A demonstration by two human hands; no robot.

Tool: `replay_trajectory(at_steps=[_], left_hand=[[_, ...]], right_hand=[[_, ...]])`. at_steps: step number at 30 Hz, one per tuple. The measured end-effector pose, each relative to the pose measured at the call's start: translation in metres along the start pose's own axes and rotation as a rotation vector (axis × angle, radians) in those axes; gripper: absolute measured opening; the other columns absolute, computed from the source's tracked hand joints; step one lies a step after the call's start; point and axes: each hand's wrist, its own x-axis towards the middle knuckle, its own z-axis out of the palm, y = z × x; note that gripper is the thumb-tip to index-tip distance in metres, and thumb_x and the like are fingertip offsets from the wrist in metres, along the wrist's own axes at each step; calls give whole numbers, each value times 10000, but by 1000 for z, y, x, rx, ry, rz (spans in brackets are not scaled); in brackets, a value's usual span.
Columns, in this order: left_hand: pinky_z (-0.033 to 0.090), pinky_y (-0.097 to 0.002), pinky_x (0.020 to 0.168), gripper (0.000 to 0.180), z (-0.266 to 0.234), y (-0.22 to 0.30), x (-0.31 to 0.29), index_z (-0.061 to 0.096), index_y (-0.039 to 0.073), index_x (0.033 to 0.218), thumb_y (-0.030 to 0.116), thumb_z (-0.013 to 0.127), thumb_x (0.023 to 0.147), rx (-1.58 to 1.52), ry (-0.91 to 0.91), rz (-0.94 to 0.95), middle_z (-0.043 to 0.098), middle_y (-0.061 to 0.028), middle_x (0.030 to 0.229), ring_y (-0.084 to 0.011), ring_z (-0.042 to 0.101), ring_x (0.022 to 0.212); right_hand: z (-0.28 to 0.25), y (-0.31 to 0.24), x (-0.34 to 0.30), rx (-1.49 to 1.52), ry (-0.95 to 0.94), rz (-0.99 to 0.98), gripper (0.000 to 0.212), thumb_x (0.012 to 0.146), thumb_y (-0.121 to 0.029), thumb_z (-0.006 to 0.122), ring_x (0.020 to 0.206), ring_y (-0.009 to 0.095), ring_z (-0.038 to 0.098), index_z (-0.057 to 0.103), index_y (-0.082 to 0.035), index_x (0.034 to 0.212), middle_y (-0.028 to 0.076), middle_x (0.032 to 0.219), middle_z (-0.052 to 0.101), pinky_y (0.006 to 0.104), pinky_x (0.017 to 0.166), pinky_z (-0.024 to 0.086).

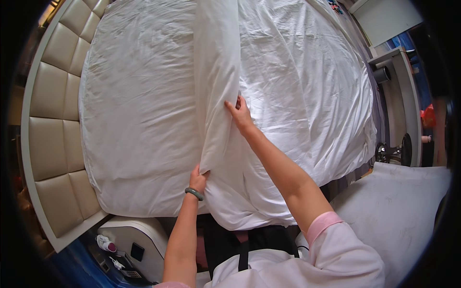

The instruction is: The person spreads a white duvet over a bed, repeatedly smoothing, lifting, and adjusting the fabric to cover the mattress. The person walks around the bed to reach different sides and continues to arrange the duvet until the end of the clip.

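Left hand [197,180] and right hand [241,115] on white bedding fold [217,67]

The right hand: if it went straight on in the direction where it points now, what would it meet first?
Most likely the raised fold of the white cover: the right hand points forward and left, and its thumb seems to touch that fold. Exact depth is unclear.

The bedding [216,72] is wrinkled cloth, the headboard [46,144] smooth and leather-like
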Motion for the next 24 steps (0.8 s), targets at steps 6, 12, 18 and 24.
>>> replay_trajectory(at_steps=[6, 12, 18, 24], left_hand=[[447, -307, 887, 322, -55, 16, -2, 614, 32, 1151, -27, 602, 836, -371, -143, -205, 637, -21, 1045, -154, 579, 949], [458, -326, 866, 358, -110, -50, 13, 608, 22, 1128, -38, 648, 777, -535, 13, -366, 637, -53, 1050, -190, 592, 956], [450, -332, 880, 407, -125, -93, 31, 578, 10, 1159, -7, 664, 762, -463, 195, -311, 632, -76, 1080, -215, 592, 972], [423, -371, 944, 610, -109, -103, 9, 456, -22, 1290, 115, 706, 751, -24, 388, -94, 573, -161, 1200, -262, 562, 1053]], right_hand=[[68, -4, 47, -656, 120, -160, 802, 808, -505, 653, 1264, 358, 424, 384, -14, 1383, 218, 1359, 464, 406, 1059, 348], [202, 39, 48, -842, -111, -393, 853, 761, -542, 671, 1287, 371, 395, 380, -64, 1405, 199, 1425, 401, 473, 1065, 336], [268, 80, -25, -1187, -451, -335, 791, 794, -536, 640, 1375, 361, 275, 384, -103, 1405, 213, 1466, 332, 484, 1104, 258], [220, 97, -85, -1006, -493, -313, 675, 842, -440, 614, 1358, 364, 305, 404, -102, 1387, 201, 1450, 364, 454, 1098, 263]])
